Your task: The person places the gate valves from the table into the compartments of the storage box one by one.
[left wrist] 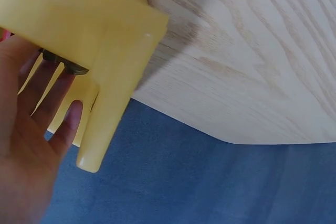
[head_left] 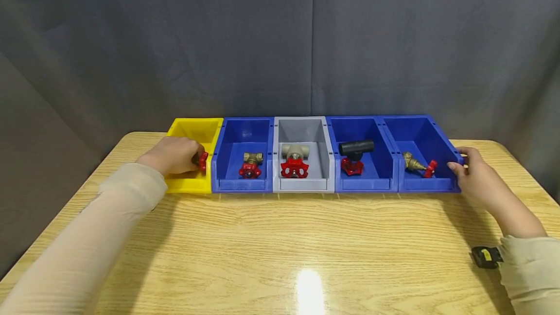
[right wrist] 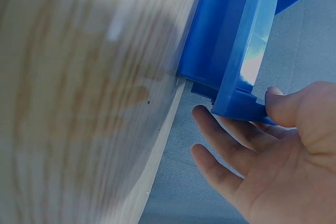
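My left hand [head_left: 176, 154] reaches into the yellow bin [head_left: 188, 186] at the left end of the row. It holds a valve with a red handwheel [head_left: 203, 160]; the palm hides much of it. In the left wrist view, the fingers lie against the valve's dark body [left wrist: 65, 62] behind the yellow wall. At the other end, my right hand [head_left: 480, 179] pinches the outer front corner of a blue bin [head_left: 446, 147] between thumb and fingers. A brass valve with a red handle [head_left: 411, 161] lies inside that bin.
Between the end bins, a blue bin holds a brass valve [head_left: 251, 164], a grey bin [head_left: 304, 185] a beige valve [head_left: 295, 157], and another blue bin a black valve [head_left: 356, 149]. All have red handwheels. The wooden table [head_left: 245, 247] extends in front; a grey curtain [head_left: 262, 38] hangs behind.
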The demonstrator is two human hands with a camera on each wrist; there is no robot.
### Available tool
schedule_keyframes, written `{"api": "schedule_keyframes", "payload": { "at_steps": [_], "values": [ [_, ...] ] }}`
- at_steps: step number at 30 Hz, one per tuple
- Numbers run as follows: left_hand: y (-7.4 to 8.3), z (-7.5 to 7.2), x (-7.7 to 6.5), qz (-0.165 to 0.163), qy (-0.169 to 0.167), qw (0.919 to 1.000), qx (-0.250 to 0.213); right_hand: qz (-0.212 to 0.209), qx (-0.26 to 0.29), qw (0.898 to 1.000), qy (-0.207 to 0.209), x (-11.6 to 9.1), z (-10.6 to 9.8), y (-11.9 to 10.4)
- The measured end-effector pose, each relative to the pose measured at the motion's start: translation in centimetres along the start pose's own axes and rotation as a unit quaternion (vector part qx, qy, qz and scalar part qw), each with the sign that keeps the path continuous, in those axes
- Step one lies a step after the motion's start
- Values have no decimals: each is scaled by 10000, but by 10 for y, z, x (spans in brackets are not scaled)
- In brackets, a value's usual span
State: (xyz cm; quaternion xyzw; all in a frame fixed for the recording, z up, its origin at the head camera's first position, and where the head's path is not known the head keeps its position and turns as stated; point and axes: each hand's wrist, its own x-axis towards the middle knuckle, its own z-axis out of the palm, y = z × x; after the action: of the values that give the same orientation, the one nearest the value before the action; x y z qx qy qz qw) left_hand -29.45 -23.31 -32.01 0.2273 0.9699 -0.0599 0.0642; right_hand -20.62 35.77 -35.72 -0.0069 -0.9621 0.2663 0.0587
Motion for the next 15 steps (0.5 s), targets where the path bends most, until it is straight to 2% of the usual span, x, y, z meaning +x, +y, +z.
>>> {"api": "schedule_keyframes", "payload": {
  "at_steps": [5, 15],
  "values": [
    [1, 0, 0, -144, -4, 9998, -106, 20, 6, 10000, -15, 0, -1, 1],
    [1, -1, -6, -207, 102, 9990, -383, -84, -42, 9999, 142, 1, 2, 2]
  ]
}}
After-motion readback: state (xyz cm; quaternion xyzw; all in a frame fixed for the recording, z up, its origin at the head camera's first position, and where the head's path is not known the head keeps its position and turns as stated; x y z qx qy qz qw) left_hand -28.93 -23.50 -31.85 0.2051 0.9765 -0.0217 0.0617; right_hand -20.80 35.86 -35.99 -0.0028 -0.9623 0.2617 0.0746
